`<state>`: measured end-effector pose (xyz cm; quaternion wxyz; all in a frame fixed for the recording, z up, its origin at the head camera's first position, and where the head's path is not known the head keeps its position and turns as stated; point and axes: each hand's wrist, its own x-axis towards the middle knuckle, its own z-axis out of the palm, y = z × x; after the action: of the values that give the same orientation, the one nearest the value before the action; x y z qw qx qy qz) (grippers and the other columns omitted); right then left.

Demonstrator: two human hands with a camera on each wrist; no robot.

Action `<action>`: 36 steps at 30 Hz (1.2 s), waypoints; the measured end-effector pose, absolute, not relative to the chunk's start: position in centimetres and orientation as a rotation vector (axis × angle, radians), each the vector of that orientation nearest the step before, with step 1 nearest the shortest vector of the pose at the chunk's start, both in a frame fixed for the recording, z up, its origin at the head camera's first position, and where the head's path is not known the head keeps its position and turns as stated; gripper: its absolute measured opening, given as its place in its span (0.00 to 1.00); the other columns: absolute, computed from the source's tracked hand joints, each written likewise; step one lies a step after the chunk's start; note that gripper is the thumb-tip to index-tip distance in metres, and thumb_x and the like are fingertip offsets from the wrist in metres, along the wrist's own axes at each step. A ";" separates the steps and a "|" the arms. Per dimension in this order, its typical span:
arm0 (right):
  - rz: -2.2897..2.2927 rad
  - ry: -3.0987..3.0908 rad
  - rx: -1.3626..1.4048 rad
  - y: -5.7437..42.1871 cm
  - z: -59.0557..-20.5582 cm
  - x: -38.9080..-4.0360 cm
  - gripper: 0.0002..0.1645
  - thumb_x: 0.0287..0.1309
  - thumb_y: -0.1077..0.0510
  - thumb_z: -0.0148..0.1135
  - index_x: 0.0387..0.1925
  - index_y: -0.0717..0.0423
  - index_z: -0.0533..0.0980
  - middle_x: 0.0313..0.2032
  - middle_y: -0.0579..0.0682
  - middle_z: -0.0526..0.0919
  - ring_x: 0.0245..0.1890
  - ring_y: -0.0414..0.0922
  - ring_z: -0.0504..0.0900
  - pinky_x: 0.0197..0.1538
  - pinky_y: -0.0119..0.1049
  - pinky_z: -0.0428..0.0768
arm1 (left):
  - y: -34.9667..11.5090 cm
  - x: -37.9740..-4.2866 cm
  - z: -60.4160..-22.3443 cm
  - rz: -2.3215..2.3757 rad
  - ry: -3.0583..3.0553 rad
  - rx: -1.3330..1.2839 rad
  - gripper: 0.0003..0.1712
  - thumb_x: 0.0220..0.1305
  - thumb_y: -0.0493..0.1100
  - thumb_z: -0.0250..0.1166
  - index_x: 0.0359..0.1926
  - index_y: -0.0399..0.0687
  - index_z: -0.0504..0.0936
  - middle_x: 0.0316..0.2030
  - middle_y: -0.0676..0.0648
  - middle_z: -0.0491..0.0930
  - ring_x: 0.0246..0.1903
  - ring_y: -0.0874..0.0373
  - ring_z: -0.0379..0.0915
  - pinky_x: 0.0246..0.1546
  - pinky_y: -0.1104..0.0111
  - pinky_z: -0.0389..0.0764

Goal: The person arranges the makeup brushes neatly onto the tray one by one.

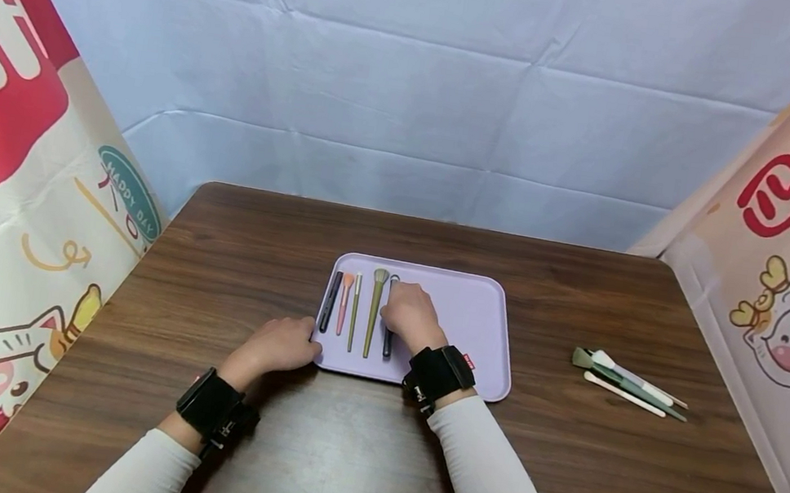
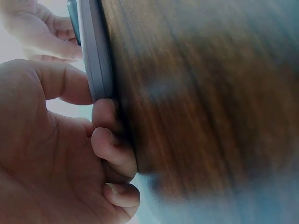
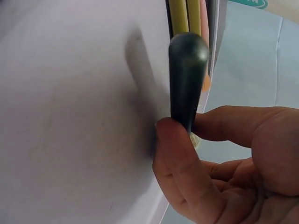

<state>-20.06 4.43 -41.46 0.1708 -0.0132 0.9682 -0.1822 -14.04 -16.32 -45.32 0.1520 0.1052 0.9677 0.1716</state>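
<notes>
My right hand [image 1: 414, 316] pinches a dark-handled makeup brush [image 3: 186, 77] between thumb and fingers, over the lilac tray [image 1: 470, 322]. The brush lies roughly parallel to the others, its shadow on the tray floor. To its left sit a large olive brush [image 1: 373, 318], a thin olive brush [image 1: 354, 315], a pink brush [image 1: 343, 306] with orange bristles and a black slim stick [image 1: 330, 303]. At the tray's near left corner, my left hand [image 1: 283, 343] grips the rim [image 2: 97, 56] with the thumb, its other fingers curled low against the table.
More brushes lie in a loose pile on the table at the right: a green one [image 1: 633, 384], a white-headed one [image 1: 603, 358] and a thin white stick [image 1: 624, 394]. The brown wooden table [image 1: 253, 254] ends at a pale cloth backdrop [image 1: 398, 99], with printed cloths on both sides.
</notes>
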 end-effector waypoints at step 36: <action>-0.468 2.789 -0.055 4.4 -42.1 -20.1 0.09 0.65 0.59 0.60 0.31 0.62 0.78 0.28 0.55 0.79 0.24 0.47 0.77 0.25 0.35 0.71 | -16.2 -14.0 -45.2 0.500 2.757 0.287 0.13 0.63 0.47 0.58 0.40 0.41 0.78 0.33 0.44 0.80 0.30 0.51 0.72 0.37 0.57 0.75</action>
<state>-20.12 4.44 -42.12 0.1557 -0.0194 0.9740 -0.1635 -14.05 -16.25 -45.17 0.1618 0.1007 0.9659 0.1752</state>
